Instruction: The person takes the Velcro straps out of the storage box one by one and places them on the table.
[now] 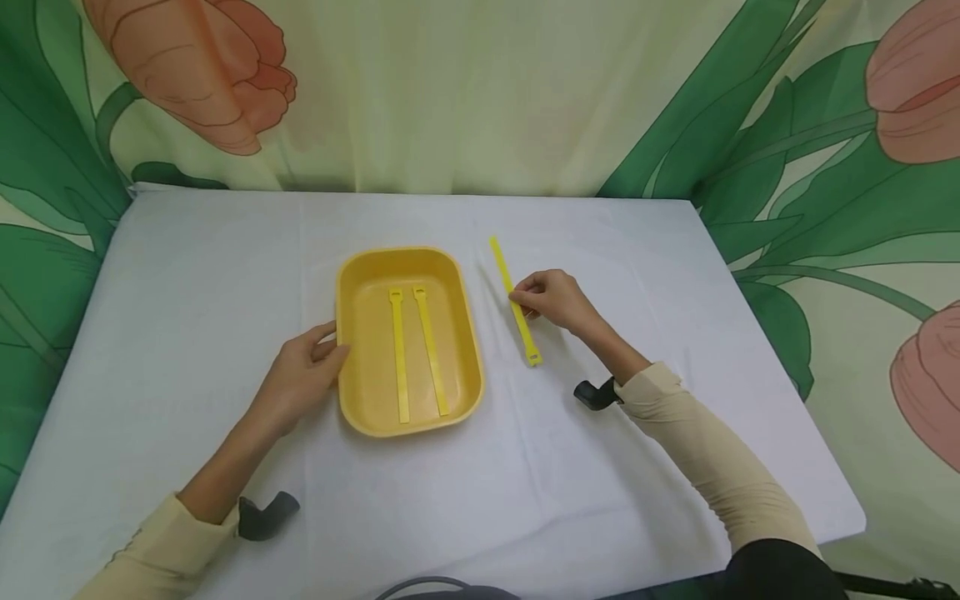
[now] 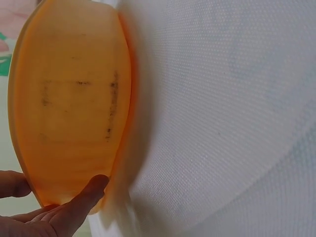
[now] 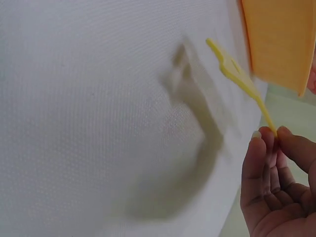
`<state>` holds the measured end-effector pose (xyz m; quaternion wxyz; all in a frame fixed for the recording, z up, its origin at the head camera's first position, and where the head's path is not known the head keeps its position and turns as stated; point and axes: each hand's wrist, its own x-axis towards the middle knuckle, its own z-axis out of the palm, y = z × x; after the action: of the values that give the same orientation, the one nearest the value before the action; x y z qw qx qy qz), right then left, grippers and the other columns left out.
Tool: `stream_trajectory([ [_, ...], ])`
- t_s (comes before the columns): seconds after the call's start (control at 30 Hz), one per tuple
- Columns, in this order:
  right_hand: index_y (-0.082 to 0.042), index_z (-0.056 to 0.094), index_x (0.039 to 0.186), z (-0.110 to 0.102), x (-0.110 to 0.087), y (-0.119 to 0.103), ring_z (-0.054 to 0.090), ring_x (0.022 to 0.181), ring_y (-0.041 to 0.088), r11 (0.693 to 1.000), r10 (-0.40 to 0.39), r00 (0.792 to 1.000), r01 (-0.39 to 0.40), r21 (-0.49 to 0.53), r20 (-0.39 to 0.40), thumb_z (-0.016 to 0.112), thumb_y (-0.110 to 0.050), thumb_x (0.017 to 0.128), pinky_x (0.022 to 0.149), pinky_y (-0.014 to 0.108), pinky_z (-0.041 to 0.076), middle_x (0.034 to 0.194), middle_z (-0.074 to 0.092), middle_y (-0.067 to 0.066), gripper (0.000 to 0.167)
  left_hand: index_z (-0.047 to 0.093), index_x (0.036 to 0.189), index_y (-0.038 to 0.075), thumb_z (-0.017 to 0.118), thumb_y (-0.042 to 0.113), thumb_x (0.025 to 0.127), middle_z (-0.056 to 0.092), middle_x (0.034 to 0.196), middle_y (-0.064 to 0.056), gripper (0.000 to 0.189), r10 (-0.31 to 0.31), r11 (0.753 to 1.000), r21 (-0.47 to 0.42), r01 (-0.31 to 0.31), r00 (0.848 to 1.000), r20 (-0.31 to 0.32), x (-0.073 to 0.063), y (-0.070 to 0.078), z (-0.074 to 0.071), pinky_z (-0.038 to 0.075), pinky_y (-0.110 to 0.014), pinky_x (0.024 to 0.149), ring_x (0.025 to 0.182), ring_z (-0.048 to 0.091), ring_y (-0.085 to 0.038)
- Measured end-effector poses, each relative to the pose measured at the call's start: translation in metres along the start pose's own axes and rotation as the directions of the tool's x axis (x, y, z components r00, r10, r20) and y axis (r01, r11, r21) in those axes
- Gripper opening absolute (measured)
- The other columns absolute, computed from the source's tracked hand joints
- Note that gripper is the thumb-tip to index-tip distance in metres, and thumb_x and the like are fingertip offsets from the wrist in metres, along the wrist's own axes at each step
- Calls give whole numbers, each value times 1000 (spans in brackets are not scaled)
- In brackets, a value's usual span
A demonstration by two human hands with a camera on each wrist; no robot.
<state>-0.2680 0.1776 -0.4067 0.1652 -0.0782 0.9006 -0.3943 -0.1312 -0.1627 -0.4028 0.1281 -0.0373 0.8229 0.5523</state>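
My left hand [image 1: 303, 367] grips the left wall of a shallow yellow plastic tray [image 1: 468, 333], with the thumb over the rim. In the left wrist view fingers [image 2: 91, 195] press the tray's outer wall [image 2: 74, 118]. Inside the tray lie two flat yellow straps, a left strap [image 1: 399, 358] and a right strap [image 1: 431, 354], side by side with slotted heads at the far end. To the right of the tray my right hand [image 1: 558, 300] pinches a third yellow strap [image 1: 527, 335] between thumb and fingers. Its slotted head [image 3: 237, 74] points toward me, raised above the cloth.
A white cloth [image 1: 210, 275] covers the table. Behind it hangs a curtain [image 1: 450, 100] printed with tulips and leaves. Black curved pieces, a left one [image 1: 266, 517] and a right one [image 1: 594, 395], stick out at the sleeve cuffs. A dark cable [image 1: 420, 581] shows at the near edge.
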Motion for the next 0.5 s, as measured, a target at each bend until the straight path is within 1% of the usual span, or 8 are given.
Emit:
stream_trajectory([
  [0.1,-1,67,97,3,1,3,65,70,24,1000,22,1000,-22,2,16,68,-23,88,69,37,56,77,67,10,23,25,144,-7,46,16,99,45,133,-31,55,12,1000,-17,-12,1000,2,0,0,-1,54,-33,77,105,60,-35],
  [0.23,-1,67,98,5,2,5,66,69,24,999,43,999,-44,7,24,68,-22,89,68,36,56,77,67,10,23,26,144,-6,46,16,99,46,132,-30,54,19,1000,-18,-19,1000,-1,2,-1,-1,55,-31,75,103,61,-35],
  [0.5,0,67,99,10,1,7,66,68,23,997,65,997,-66,29,35,68,-22,88,66,32,56,77,67,10,25,27,144,-5,46,16,99,47,132,-29,54,1,1000,-9,-1,1000,-15,2,-1,0,55,-31,73,101,62,-35],
])
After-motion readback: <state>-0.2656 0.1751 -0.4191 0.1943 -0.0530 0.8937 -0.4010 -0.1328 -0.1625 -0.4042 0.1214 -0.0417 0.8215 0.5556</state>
